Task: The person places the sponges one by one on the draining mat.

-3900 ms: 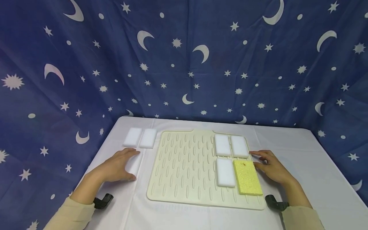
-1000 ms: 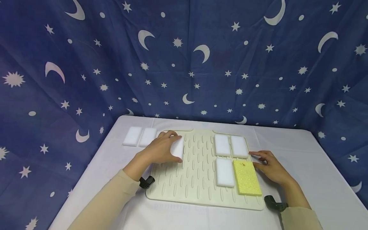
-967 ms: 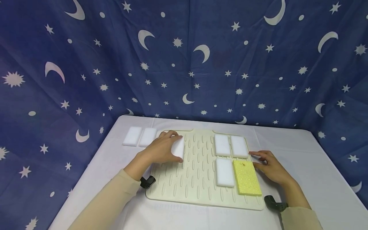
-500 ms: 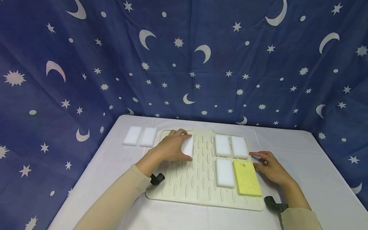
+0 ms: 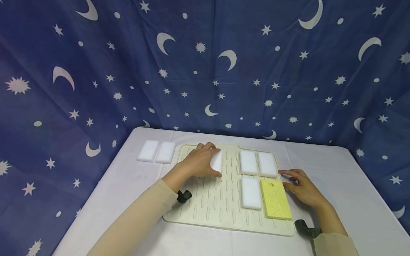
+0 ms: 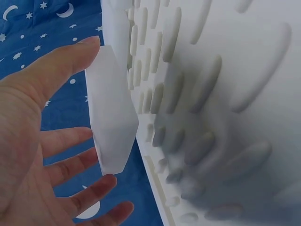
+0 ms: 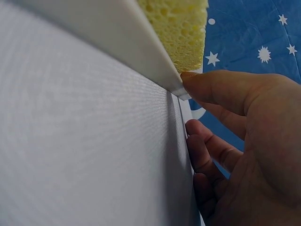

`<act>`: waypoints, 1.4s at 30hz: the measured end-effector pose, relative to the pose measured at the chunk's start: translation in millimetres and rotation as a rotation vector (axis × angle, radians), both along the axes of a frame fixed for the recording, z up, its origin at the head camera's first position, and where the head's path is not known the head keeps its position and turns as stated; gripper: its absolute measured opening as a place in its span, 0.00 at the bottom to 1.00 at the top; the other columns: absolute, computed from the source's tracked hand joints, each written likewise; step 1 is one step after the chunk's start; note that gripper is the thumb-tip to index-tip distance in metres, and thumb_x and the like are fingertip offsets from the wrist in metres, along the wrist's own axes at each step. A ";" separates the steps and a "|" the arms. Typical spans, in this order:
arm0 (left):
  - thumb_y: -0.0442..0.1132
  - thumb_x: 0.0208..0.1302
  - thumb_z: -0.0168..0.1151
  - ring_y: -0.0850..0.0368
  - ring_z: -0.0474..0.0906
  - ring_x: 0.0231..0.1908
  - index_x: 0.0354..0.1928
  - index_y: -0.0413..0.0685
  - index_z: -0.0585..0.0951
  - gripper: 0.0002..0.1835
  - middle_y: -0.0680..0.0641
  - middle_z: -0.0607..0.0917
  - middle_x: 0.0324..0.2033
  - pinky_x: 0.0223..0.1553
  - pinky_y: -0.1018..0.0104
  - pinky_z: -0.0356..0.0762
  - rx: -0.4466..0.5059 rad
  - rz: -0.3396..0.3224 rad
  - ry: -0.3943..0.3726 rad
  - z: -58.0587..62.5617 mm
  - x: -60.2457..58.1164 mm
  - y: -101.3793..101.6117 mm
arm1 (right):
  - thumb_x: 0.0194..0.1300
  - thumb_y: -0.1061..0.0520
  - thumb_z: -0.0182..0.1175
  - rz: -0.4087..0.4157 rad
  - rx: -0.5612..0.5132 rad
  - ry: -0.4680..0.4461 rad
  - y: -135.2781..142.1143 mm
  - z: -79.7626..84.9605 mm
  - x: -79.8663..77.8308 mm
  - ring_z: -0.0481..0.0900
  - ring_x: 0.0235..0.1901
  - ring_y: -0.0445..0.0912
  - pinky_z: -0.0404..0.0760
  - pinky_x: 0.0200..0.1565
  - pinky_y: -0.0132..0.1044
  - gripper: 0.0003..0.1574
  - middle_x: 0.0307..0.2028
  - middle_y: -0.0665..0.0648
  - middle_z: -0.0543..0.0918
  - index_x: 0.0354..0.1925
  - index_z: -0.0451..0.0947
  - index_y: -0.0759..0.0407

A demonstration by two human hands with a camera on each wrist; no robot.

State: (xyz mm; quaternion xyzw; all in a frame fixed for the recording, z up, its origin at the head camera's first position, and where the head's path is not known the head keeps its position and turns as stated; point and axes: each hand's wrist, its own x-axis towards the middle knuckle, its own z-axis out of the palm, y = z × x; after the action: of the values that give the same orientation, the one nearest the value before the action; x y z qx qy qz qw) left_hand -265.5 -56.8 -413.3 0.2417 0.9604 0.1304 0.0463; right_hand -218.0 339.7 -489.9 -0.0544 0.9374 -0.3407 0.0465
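My left hand [image 5: 199, 161] holds a white foam sponge block [image 5: 217, 161] between thumb and fingers, over the back middle of a cream ridged mat [image 5: 208, 209]. In the left wrist view the white sponge block [image 6: 109, 103] is tilted close over the ridges, thumb at one end and fingertips at the other. At the mat's right edge, my right hand [image 5: 302, 186] touches the rim beside a porous yellow sponge [image 5: 276, 199]. The right wrist view has the thumb [image 7: 211, 89] against that edge, with the other fingers loosely bent on the tablecloth.
Three white sponge blocks [image 5: 251, 193] lie flat on the mat's right side, grouped with the yellow sponge in two columns. Another pair of white blocks [image 5: 166, 153] lies left of the mat on the white tablecloth [image 5: 128, 185]. A blue star-and-moon curtain [image 5: 192, 89] hangs behind.
My left hand has picked up the white sponge block from the tablecloth at left and carried it rightward over the mat, still shifting right lately. The right hand stays at the mat's edge.
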 end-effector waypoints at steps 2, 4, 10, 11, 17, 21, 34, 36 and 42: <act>0.68 0.43 0.71 0.49 0.62 0.61 0.71 0.57 0.66 0.52 0.54 0.65 0.66 0.55 0.52 0.71 -0.001 0.001 0.000 -0.9 -1.5 2.8 | 0.63 0.42 0.63 0.000 -0.002 -0.001 0.0 0.8 0.3 0.64 0.57 0.59 0.68 0.51 0.59 0.34 0.62 0.63 0.64 0.65 0.71 0.46; 0.68 0.43 0.71 0.49 0.62 0.61 0.71 0.57 0.66 0.52 0.54 0.65 0.66 0.56 0.52 0.71 -0.003 0.003 -0.002 -1.8 -3.1 5.8 | 0.63 0.42 0.63 0.000 -0.004 -0.002 -0.1 1.6 0.5 0.64 0.57 0.59 0.68 0.51 0.59 0.34 0.62 0.63 0.64 0.65 0.71 0.46; 0.68 0.43 0.71 0.50 0.63 0.58 0.71 0.58 0.65 0.52 0.54 0.65 0.66 0.54 0.53 0.72 -0.014 0.007 -0.009 -4.4 -7.6 15.3 | 0.63 0.42 0.63 -0.002 0.000 -0.003 0.1 1.9 0.0 0.64 0.57 0.59 0.68 0.52 0.60 0.34 0.63 0.63 0.63 0.65 0.72 0.46; 0.68 0.44 0.71 0.50 0.63 0.58 0.71 0.58 0.65 0.52 0.54 0.65 0.66 0.54 0.53 0.72 -0.014 0.007 -0.009 -4.9 -8.3 16.9 | 0.63 0.42 0.63 -0.003 0.002 -0.004 0.0 1.7 0.1 0.64 0.57 0.59 0.68 0.52 0.60 0.34 0.63 0.63 0.63 0.65 0.72 0.46; 0.67 0.44 0.71 0.50 0.63 0.58 0.71 0.57 0.65 0.52 0.53 0.65 0.67 0.54 0.53 0.71 -0.006 0.008 -0.007 -7.4 -11.6 25.5 | 0.63 0.43 0.63 -0.009 -0.001 -0.012 -1.6 3.4 1.5 0.64 0.57 0.59 0.68 0.52 0.61 0.34 0.63 0.63 0.63 0.65 0.71 0.47; 0.67 0.45 0.71 0.50 0.63 0.58 0.72 0.57 0.64 0.52 0.53 0.64 0.67 0.53 0.55 0.71 -0.008 0.009 -0.010 -8.6 -14.2 31.9 | 0.63 0.42 0.63 -0.007 -0.006 -0.015 -2.0 4.5 2.7 0.64 0.57 0.59 0.68 0.52 0.60 0.34 0.63 0.64 0.63 0.66 0.71 0.47; 0.68 0.45 0.71 0.51 0.63 0.57 0.71 0.58 0.65 0.52 0.53 0.64 0.66 0.54 0.55 0.71 -0.034 0.018 -0.031 -19.3 -23.5 43.6 | 0.64 0.42 0.62 0.003 -0.007 -0.001 -1.2 1.1 0.7 0.65 0.57 0.58 0.68 0.52 0.59 0.34 0.62 0.63 0.64 0.66 0.71 0.47; 0.68 0.44 0.71 0.51 0.63 0.57 0.71 0.58 0.65 0.52 0.53 0.64 0.66 0.54 0.55 0.70 -0.034 0.022 -0.034 -21.2 -24.6 44.3 | 0.64 0.42 0.62 0.000 -0.004 -0.006 -1.7 0.6 0.4 0.65 0.57 0.59 0.68 0.52 0.59 0.34 0.62 0.63 0.64 0.66 0.71 0.46; 0.68 0.45 0.70 0.51 0.63 0.56 0.72 0.57 0.64 0.52 0.53 0.64 0.66 0.54 0.54 0.71 -0.032 0.022 -0.034 -24.1 -26.4 46.6 | 0.64 0.41 0.62 -0.010 -0.006 -0.014 -1.8 1.1 0.9 0.64 0.57 0.58 0.69 0.52 0.59 0.34 0.63 0.63 0.63 0.66 0.71 0.46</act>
State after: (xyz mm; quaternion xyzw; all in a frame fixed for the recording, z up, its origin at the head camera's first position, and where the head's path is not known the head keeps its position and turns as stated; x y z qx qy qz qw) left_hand -291.9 -10.2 -437.4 0.2280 0.9641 0.1197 0.0649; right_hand -217.0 337.9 -488.8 -0.0477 0.9364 -0.3439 0.0510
